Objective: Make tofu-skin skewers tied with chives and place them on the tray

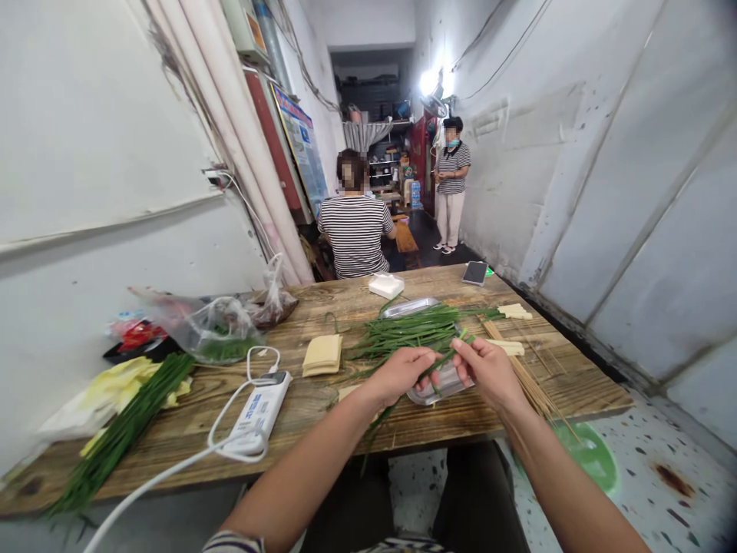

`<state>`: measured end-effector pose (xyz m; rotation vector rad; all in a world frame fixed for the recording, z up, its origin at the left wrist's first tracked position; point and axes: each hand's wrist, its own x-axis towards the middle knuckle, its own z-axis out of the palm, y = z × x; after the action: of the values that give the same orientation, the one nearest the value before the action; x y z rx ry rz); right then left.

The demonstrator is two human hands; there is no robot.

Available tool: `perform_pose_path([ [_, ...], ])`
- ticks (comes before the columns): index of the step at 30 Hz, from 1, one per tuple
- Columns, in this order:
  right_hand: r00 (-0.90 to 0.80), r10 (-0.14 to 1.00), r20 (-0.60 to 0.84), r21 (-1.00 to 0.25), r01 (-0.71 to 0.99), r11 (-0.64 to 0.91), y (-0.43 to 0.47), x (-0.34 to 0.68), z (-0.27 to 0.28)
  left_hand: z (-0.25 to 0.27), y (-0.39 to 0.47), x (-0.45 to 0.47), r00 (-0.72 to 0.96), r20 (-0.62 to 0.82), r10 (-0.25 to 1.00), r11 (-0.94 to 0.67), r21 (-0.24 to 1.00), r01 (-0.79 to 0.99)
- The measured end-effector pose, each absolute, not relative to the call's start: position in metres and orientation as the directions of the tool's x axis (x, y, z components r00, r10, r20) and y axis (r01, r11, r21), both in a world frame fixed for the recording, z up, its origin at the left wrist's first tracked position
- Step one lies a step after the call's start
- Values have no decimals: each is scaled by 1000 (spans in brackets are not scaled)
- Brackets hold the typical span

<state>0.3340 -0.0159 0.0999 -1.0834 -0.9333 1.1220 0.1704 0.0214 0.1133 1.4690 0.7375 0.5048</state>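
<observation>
Both my hands grip green chives over the near side of a metal tray (429, 395). My left hand (406, 372) has its fingers closed round the strands, whose long ends hang down toward the table edge. Just to the right, my right hand (482, 367) pinches the other end between thumb and fingers. Behind them a loose pile of chives (408, 329) lies across the tray. A stack of square tofu sheets (322, 355) sits left of the pile. Rolled tofu skin with chives (514, 311) and thin wooden skewers (521, 376) lie to the right.
A power strip (259, 415) with a white cable lies left on the wooden table (357, 422). Further left are a chive bundle (130, 422) and plastic bags (222, 326). A white box (386, 285) and phone (475, 273) lie at the back. Two people (354, 230) are beyond.
</observation>
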Motion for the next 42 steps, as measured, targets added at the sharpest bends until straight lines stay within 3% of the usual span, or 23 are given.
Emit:
perform_pose_path([
  [4, 233, 971, 52, -972, -209, 102, -16, 343, 93, 121, 49, 177, 628, -20, 778, -256, 903, 346],
  [6, 246, 968, 50, -973, -208, 103, -16, 345, 90, 130, 73, 185, 559, 163, 813, -475, 740, 476],
  [8, 249, 968, 41, -968, -228, 100, -16, 346, 86, 139, 95, 194, 533, 291, 794, -588, 588, 555],
  [10, 260, 965, 36, -960, -259, 106, -16, 344, 83, 143, 106, 204, 594, 287, 752, -643, 518, 564],
  [12, 288, 957, 40, -957, -264, 119, -16, 342, 81, 140, 100, 209, 654, 265, 708, -672, 538, 509],
  [14, 309, 949, 59, -961, -241, 138, -18, 341, 80, 133, 81, 208, 740, 191, 645, -642, 662, 388],
  [16, 304, 950, 78, -964, -220, 149, -20, 339, 78, 124, 57, 202, 824, 61, 563, -484, 833, 269],
  [19, 267, 961, 71, -967, -216, 132, -23, 335, 76, 113, 32, 191, 777, -26, 629, -229, 949, 217],
  [23, 251, 966, 57, -972, -208, 112, -24, 328, 75, 104, 26, 182, 663, -9, 749, -152, 971, 184],
  [37, 247, 969, 20, -983, -172, 64, -29, 313, 85, 112, 18, 164, 665, -21, 747, -110, 982, 155],
  [42, 262, 964, 37, -970, -221, 97, -29, 317, 85, 116, 14, 160, 692, -99, 715, -82, 971, 224],
])
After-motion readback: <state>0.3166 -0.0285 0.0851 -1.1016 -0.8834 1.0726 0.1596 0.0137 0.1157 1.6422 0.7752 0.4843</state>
